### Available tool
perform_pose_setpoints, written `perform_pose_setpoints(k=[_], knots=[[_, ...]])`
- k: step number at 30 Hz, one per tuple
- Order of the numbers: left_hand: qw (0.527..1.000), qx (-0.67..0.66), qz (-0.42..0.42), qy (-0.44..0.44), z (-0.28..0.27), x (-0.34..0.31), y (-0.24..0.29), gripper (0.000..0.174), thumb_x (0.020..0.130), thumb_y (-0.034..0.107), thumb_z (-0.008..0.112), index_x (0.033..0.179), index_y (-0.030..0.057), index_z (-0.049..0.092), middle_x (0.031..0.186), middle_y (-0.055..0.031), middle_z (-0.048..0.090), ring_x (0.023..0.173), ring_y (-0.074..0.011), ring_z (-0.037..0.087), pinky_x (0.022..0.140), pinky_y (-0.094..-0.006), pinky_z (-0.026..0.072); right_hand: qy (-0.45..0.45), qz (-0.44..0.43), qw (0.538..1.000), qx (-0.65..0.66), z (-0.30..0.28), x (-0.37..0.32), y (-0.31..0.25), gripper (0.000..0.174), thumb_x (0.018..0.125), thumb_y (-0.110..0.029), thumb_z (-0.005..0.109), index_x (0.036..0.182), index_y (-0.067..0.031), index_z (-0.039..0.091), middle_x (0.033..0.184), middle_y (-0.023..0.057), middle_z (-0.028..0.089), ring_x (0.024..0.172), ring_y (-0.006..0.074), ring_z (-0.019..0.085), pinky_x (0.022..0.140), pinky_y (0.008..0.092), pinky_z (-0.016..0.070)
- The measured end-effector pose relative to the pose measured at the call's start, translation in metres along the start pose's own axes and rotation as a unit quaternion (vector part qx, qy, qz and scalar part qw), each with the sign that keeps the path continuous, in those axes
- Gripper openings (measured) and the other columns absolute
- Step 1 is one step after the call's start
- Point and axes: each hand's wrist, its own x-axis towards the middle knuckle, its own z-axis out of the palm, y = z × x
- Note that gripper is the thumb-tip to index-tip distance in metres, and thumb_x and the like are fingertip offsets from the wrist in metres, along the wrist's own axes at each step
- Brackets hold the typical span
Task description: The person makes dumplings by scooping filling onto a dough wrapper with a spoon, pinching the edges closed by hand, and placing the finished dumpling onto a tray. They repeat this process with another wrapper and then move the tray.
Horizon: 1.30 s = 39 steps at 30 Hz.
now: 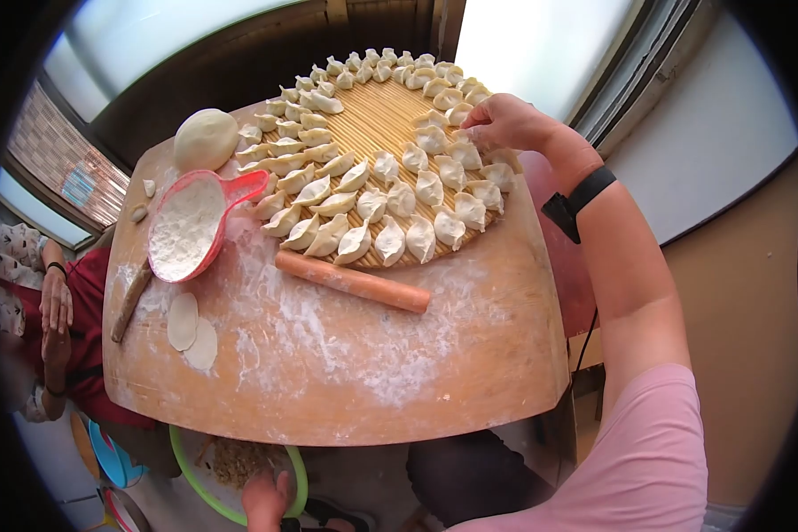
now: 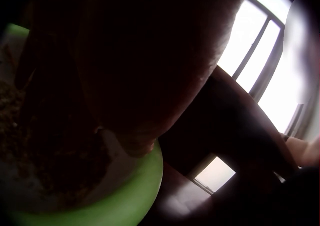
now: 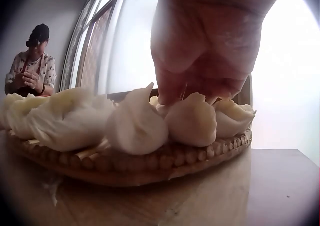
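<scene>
Gingerly, a person's right hand (image 1: 514, 126) reaches down among the pale, crescent-shaped, pleated dough dumplings (image 1: 420, 238) at the right edge of a round, straw-coloured tray of ribbed stalks (image 1: 377, 124); the fingertips are hidden behind neighbouring pieces in the right wrist view, so whether they pinch one or have let go cannot be told. Low in the frame, the left hand (image 1: 264, 498) is at a white bowl with a bright green rim (image 1: 301, 483), beside the crumbly, brownish filling (image 1: 235, 461); its grip, too, is unclear, the left wrist view being too dark. Each dumpling looks light, soft and easily dented, its raw skin probably tacky where bare and slick where floured; the pinched crest seems the firmest hold, with the plump belly likely to split if squeezed. More than fifty crowd the tray, overlapping too much for an exact tally. Also on the wooden board (image 1: 496, 355): one smooth, orange-brown wooden rolling pin (image 1: 354, 281), one rough brown wooden stick (image 1: 131, 303), two flat, oval dough wrappers (image 1: 183, 322), one large, cream-coloured dough ball (image 1: 206, 140), two small, pale scraps (image 1: 139, 213) and one red plastic scoop (image 1: 238, 188) heaped with white flour (image 1: 186, 229). At left, one other person in a red apron (image 1: 89, 293) stands with hands together.
</scene>
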Motion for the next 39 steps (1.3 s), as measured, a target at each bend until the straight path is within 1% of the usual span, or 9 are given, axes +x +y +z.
perform_pose_setpoints(k=[5, 8, 12, 15, 18, 21, 29, 32, 39], knots=[[1.000, 0.016, 0.012, 0.007, 0.009, 0.001, -0.009, 0.041, 0.093, 0.038, 0.059, 0.110, 0.0023, 0.068, 0.096, -0.0252, 0.070, 0.091, -0.0440, 0.066, 0.080, -0.0537, 0.0512, 0.179, -0.052, 0.982, -0.007, 0.005, 0.021, 0.018, 0.026, 0.093, -0.017, 0.066, 0.114, -0.0023, 0.072, 0.094, 0.0125, 0.073, 0.087, 0.0222, 0.068, 0.085, 0.0344, 0.0530], [1.000, 0.024, 0.008, -0.003, 0.010, 0.004, -0.010, 0.041, 0.093, 0.039, 0.059, 0.108, 0.0022, 0.068, 0.095, -0.0251, 0.070, 0.090, -0.0442, 0.066, 0.079, -0.0539, 0.0512, 0.193, -0.087, 0.970, -0.121, 0.015, 0.035, 0.025, 0.024, 0.092, -0.017, 0.065, 0.111, -0.0038, 0.072, 0.093, 0.0130, 0.073, 0.086, 0.0253, 0.068, 0.082, 0.0362, 0.0532], [1.000, 0.017, 0.005, 0.003, 0.009, 0.004, -0.008, 0.041, 0.093, 0.040, 0.059, 0.107, 0.0019, 0.068, 0.094, -0.0253, 0.069, 0.090, -0.0447, 0.065, 0.080, -0.0544, 0.0507, 0.119, 0.011, 0.982, -0.145, 0.009, 0.036, 0.003, 0.020, 0.093, -0.024, 0.065, 0.107, -0.0134, 0.074, 0.101, 0.0092, 0.073, 0.098, 0.0289, 0.067, 0.087, 0.0407, 0.0523], [0.992, 0.072, 0.094, 0.034, 0.022, 0.005, -0.025, 0.056, 0.103, 0.049, 0.042, 0.114, 0.0014, 0.070, 0.095, -0.0278, 0.070, 0.091, -0.0447, 0.066, 0.081, -0.0546, 0.0524, 0.120, 0.036, 0.983, -0.137, 0.008, 0.041, 0.003, 0.019, 0.093, -0.027, 0.064, 0.105, -0.0150, 0.074, 0.101, 0.0084, 0.073, 0.098, 0.0284, 0.067, 0.086, 0.0407, 0.0525], [0.997, 0.064, 0.052, -0.005, 0.018, 0.005, -0.020, 0.059, 0.103, 0.050, 0.041, 0.122, 0.0014, 0.068, 0.106, -0.0282, 0.069, 0.102, -0.0447, 0.064, 0.090, -0.0540, 0.0506, 0.137, 0.041, 0.979, -0.142, 0.012, 0.043, 0.001, 0.020, 0.093, -0.028, 0.064, 0.104, -0.0153, 0.074, 0.101, 0.0083, 0.073, 0.098, 0.0286, 0.067, 0.086, 0.0407, 0.0526], [0.999, 0.015, -0.019, -0.026, 0.004, 0.005, -0.002, 0.042, 0.093, 0.040, 0.059, 0.107, 0.0012, 0.068, 0.095, -0.0260, 0.069, 0.092, -0.0449, 0.065, 0.081, -0.0544, 0.0503, 0.158, 0.028, 0.974, -0.160, 0.013, 0.042, 0.002, 0.020, 0.093, -0.028, 0.063, 0.104, -0.0151, 0.074, 0.101, 0.0085, 0.073, 0.098, 0.0288, 0.067, 0.086, 0.0408, 0.0527], [0.999, 0.024, -0.016, -0.021, 0.010, 0.007, -0.005, 0.042, 0.093, 0.040, 0.059, 0.103, 0.0002, 0.068, 0.093, -0.0269, 0.068, 0.092, -0.0453, 0.065, 0.081, -0.0548, 0.0499, 0.137, -0.013, 0.975, -0.171, 0.010, 0.042, 0.014, 0.019, 0.094, -0.022, 0.061, 0.107, -0.0154, 0.074, 0.104, 0.0091, 0.073, 0.099, 0.0295, 0.067, 0.087, 0.0401, 0.0526], [0.999, 0.028, -0.008, -0.021, 0.010, 0.006, -0.005, 0.041, 0.093, 0.040, 0.059, 0.101, 0.0003, 0.068, 0.091, -0.0269, 0.068, 0.090, -0.0459, 0.065, 0.079, -0.0554, 0.0495, 0.141, -0.001, 0.980, -0.143, 0.011, 0.039, 0.008, 0.020, 0.091, -0.015, 0.063, 0.106, -0.0072, 0.073, 0.104, 0.0126, 0.072, 0.096, 0.0294, 0.067, 0.087, 0.0374, 0.0523], [1.000, -0.020, -0.004, -0.002, 0.006, 0.003, -0.007, 0.038, 0.092, 0.038, 0.061, 0.098, 0.0012, 0.068, 0.088, -0.0262, 0.068, 0.088, -0.0461, 0.064, 0.077, -0.0555, 0.0490, 0.323, -0.003, 0.944, -0.072, 0.003, 0.037, 0.066, 0.029, 0.097, -0.023, 0.058, 0.118, -0.0047, 0.069, 0.109, 0.0133, 0.072, 0.100, 0.0286, 0.068, 0.091, 0.0381, 0.0526]])
